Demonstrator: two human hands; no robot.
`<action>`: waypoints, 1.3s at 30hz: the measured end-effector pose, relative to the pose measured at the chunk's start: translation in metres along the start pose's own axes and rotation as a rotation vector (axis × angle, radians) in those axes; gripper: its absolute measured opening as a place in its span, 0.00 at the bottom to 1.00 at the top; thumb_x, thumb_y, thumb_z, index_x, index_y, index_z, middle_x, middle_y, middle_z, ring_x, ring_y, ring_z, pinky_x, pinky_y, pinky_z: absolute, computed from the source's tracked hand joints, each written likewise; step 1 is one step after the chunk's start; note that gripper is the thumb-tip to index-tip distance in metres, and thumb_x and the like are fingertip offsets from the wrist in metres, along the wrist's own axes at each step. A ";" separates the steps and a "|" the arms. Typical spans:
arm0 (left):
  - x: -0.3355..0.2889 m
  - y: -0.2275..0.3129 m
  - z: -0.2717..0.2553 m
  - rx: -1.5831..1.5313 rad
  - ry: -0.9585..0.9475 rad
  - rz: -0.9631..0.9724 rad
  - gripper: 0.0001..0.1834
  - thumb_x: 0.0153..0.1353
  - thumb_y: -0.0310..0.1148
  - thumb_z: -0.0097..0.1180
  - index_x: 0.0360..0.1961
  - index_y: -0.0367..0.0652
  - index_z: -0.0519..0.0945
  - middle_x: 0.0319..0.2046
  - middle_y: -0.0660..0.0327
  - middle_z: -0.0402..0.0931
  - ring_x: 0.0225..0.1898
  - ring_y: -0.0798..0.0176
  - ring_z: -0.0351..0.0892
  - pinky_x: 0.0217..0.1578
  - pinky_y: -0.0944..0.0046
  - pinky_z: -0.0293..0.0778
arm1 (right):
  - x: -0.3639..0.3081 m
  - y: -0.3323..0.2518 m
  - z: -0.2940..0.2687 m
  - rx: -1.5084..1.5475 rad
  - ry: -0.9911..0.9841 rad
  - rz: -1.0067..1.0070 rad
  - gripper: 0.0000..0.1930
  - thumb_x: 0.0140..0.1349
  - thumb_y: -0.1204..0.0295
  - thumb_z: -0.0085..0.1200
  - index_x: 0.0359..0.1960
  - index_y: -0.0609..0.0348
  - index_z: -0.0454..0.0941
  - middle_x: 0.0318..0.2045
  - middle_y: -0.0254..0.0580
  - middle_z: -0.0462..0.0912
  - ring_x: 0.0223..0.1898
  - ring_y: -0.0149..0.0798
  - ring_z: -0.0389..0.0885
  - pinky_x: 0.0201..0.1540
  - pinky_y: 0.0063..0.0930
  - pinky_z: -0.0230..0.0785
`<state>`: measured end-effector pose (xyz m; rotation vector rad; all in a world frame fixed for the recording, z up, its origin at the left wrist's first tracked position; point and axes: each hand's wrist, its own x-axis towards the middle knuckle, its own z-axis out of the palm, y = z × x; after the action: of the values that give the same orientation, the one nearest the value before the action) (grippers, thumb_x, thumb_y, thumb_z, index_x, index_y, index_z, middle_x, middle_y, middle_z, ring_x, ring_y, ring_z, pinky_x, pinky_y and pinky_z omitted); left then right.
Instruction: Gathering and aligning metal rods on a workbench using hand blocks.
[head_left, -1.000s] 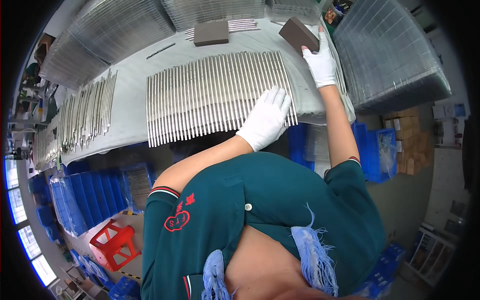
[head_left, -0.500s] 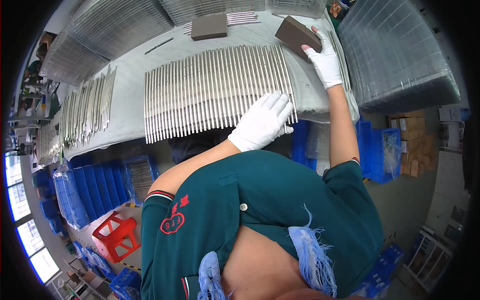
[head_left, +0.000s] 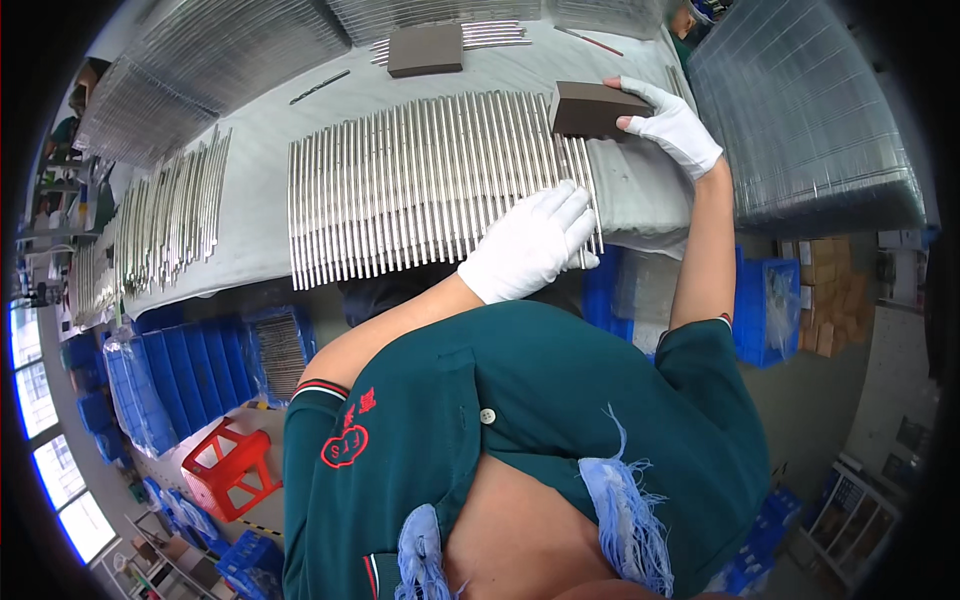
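A wide row of slim silver metal rods (head_left: 400, 190) lies side by side on the cloth-covered table (head_left: 255, 220). Across the near part of the row's right end rests my left hand (head_left: 530, 245), in a white glove, its fingers stretched out flat over the rods. My right hand (head_left: 675, 125), gloved with bare fingertips showing, grips a dark brown rectangular block (head_left: 598, 112) by its right end. That block sits over the far ends of the rightmost rods and hides them; whether it presses on them I cannot tell.
A second brown block (head_left: 425, 50) lies on several thin rods (head_left: 495, 33) at the back. Nearby are a dark drill bit (head_left: 320, 87) and a thin reddish stick (head_left: 590, 41). More rods (head_left: 175, 215) lie left. Clear plastic trays (head_left: 800, 120) stand stacked right; a red stool (head_left: 232, 470) stands below left.
My right hand has turned and brought the block from beside the row onto the far ends of its rightmost rods. My left hand has barely moved on the rods.
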<state>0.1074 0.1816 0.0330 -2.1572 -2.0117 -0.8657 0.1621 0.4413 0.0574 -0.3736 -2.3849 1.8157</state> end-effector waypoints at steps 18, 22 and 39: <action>-0.003 0.002 0.013 0.089 -0.142 -0.073 0.40 0.48 0.50 0.66 0.58 0.37 0.70 0.57 0.50 0.68 0.64 0.47 0.63 0.65 0.51 0.60 | 0.033 0.023 0.032 0.004 0.826 -0.501 0.31 0.58 0.76 0.65 0.64 0.60 0.68 0.59 0.41 0.74 0.57 0.32 0.74 0.58 0.23 0.66; 0.005 0.001 0.021 0.016 -0.194 0.048 0.42 0.52 0.55 0.63 0.62 0.40 0.67 0.61 0.47 0.65 0.67 0.42 0.59 0.67 0.47 0.55 | 0.036 0.044 0.041 0.110 0.822 -0.419 0.31 0.59 0.77 0.64 0.65 0.61 0.66 0.55 0.42 0.76 0.51 0.31 0.77 0.54 0.23 0.70; -0.007 -0.008 0.017 -0.059 -0.091 0.028 0.32 0.56 0.46 0.61 0.55 0.34 0.71 0.57 0.47 0.70 0.63 0.46 0.65 0.64 0.52 0.60 | 0.035 0.043 0.043 -0.069 0.970 -0.421 0.30 0.63 0.72 0.62 0.65 0.60 0.66 0.56 0.42 0.75 0.55 0.33 0.74 0.59 0.24 0.65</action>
<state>0.1062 0.1836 0.0138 -2.2901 -2.0161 -0.8488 0.1233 0.4216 0.0029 -0.5433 -1.6614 1.0075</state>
